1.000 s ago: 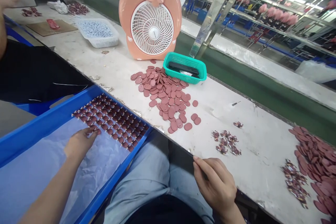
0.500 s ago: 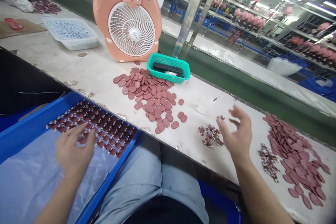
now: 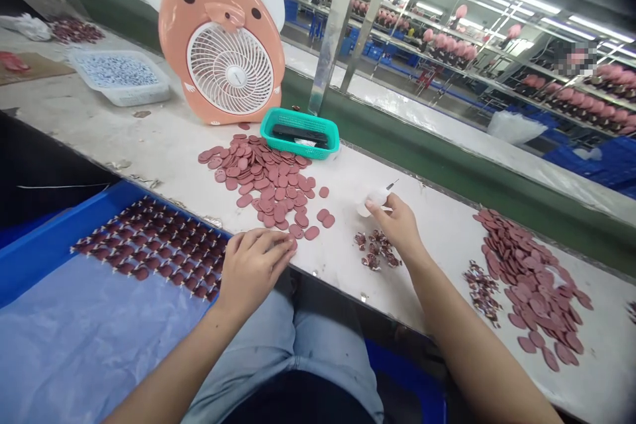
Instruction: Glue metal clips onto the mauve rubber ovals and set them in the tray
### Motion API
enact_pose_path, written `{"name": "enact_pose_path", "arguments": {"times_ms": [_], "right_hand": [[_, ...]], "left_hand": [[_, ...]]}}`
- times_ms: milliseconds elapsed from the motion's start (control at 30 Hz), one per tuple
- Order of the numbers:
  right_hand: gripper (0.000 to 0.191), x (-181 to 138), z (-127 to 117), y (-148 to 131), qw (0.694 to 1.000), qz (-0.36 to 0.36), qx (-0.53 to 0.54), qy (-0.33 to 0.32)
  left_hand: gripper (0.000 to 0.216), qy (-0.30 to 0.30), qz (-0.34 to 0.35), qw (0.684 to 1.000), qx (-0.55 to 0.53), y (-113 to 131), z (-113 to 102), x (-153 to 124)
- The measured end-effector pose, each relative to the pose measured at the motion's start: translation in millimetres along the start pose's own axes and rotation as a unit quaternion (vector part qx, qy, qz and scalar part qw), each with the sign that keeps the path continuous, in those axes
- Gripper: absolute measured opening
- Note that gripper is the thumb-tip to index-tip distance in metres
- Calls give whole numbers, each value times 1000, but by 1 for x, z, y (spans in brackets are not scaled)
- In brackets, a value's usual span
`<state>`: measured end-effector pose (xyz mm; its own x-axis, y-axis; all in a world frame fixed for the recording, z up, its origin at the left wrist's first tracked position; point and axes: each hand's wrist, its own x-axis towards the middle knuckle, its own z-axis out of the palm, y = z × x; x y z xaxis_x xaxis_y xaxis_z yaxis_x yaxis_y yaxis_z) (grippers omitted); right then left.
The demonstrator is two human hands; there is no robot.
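our left hand (image 3: pixel 253 266) rests palm down at the edge of the surface (image 3: pixel 342 262), beside the blue tray (image 3: pixel 44 238). its fingers are curled, and we cannot tell if they hold anything. our right hand (image 3: pixel 400 228) has its fingers pinched on a small white bottle (image 3: pixel 372 199), just past the dark bits (image 3: pixel 375 250). farther off we see pink discs (image 3: pixel 268 175), a green basket (image 3: pixel 298 146) and a fan (image 3: pixel 223 56).

No legible txt/nos. anywhere; hub badge (image 3: pixel 233 75) on fan (image 3: pixel 199 16) too small to read.
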<state>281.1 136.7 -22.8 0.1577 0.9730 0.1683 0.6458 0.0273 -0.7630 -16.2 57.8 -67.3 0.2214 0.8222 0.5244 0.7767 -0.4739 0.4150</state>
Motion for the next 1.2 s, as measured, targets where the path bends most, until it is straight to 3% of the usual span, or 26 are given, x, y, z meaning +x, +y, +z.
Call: {"name": "enact_pose_path", "arguments": {"times_ms": [233, 433, 500, 633, 700, 800, 867, 967, 1033, 1133, 1200], "right_hand": [[36, -59, 0, -15, 991, -10, 133, 19], [38, -114, 29, -35, 956, -16, 290, -36], [37, -128, 38, -47, 946, -14, 317, -72], [40, -145, 48, -66, 899, 34, 413, -146], [43, -148, 52, -70, 862, 71, 470, -177], [48, -151, 59, -70, 816, 104, 523, -223], [49, -152, 61, -67, 804, 117, 530, -243], [46, -153, 56, -58, 822, 134, 488, -260], [42, -154, 44, -52, 853, 118, 422, -283], [37, -154, 20, -48, 921, 36, 266, -282], [37, -153, 4, -49, 951, -31, 180, -248]], "left_hand": [[28, -72, 11, 988, -139, 10, 7, -10], [21, -32, -143, 953, -266, 45, -9, -17], [23, -27, -237, 905, -351, 60, -16, -19], [17, -17, -421, 741, -523, 73, -25, -25], [21, -28, -430, 710, -557, 72, -27, -28], [26, -69, -381, 677, -625, 70, -28, -30], [24, -75, -352, 661, -659, 70, -29, -30], [26, -47, -367, 648, -666, 69, -29, -34], [28, -35, -404, 624, -668, 66, -30, -38], [28, -14, -450, 586, -674, 62, -33, -45], [33, 15, -479, 572, -666, 61, -37, -46]]}}
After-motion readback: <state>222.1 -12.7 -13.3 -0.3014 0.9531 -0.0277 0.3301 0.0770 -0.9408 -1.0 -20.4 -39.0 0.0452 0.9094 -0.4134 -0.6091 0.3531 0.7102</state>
